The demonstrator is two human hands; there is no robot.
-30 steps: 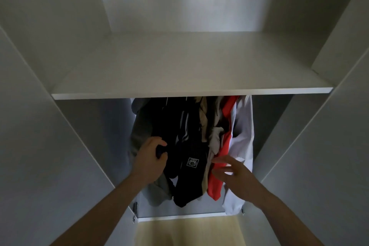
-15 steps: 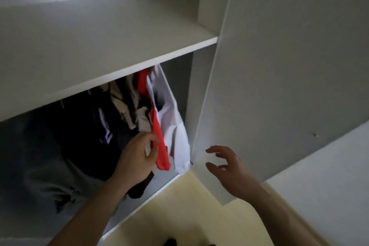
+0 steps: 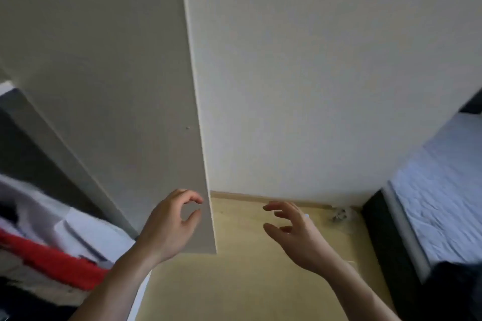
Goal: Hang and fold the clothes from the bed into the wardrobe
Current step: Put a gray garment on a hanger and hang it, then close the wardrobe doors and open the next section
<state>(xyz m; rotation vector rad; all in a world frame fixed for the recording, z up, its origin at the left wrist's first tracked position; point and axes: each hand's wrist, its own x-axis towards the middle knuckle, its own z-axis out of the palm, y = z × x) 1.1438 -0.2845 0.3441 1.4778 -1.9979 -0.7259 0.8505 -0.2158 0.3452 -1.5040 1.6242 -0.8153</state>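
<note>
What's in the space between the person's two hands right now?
In the head view, the wardrobe door's edge stands beside the left hand; from there to the right hand only bare yellow floor shows.

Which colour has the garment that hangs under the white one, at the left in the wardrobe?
Red garment; the head view shows it, though blurred.
</note>
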